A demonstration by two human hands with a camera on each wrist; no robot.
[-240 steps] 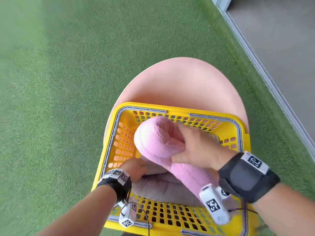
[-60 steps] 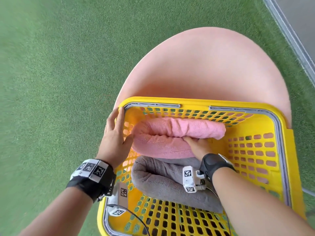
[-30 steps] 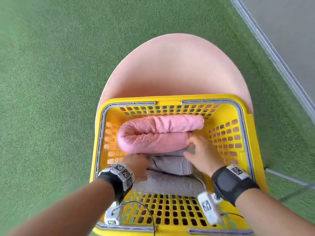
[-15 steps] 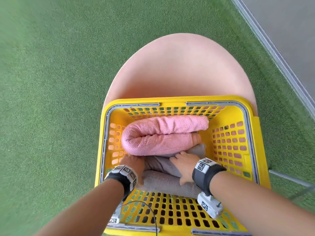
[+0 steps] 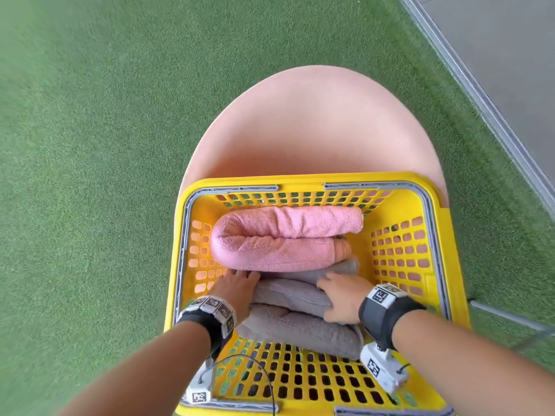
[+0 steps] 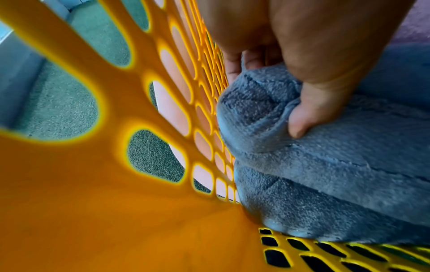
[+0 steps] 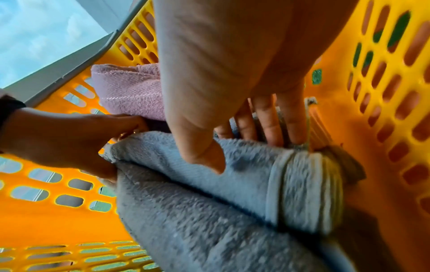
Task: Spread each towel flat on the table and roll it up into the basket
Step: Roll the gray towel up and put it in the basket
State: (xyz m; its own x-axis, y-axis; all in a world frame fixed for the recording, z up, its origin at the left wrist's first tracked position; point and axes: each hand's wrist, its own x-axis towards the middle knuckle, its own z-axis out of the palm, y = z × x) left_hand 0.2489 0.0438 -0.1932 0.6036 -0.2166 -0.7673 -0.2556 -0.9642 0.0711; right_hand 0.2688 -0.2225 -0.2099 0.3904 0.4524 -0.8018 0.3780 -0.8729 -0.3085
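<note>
A yellow basket (image 5: pixel 444 265) stands on the near end of a pink oval table (image 5: pixel 315 124). Inside, a rolled pink towel (image 5: pixel 276 250) lies bent double along the far wall. A rolled grey towel (image 5: pixel 300 328), also doubled over, lies just nearer. My left hand (image 5: pixel 240 280) grips the grey roll's left end, its thumb (image 6: pixel 302 119) dug into the pile beside the basket wall (image 6: pixel 93 184). My right hand (image 5: pixel 339 295) grips the upper grey fold near its right end, thumb (image 7: pixel 204 156) on the near side and fingers (image 7: pixel 267 119) behind it. The pink towel (image 7: pixel 130 92) lies beyond.
Green artificial turf (image 5: pixel 105 145) surrounds the table. A grey paved strip (image 5: pixel 510 40) with a metal edge runs at the upper right. Grey handles (image 5: pixel 375 185) lie folded along the basket's rim. The basket's near floor (image 5: pixel 300 382) is bare mesh.
Over eight seconds the pink roll went from my right hand to the basket's far side. Both hands then dropped to the grey towel. In the last half second the right hand shifted slightly right.
</note>
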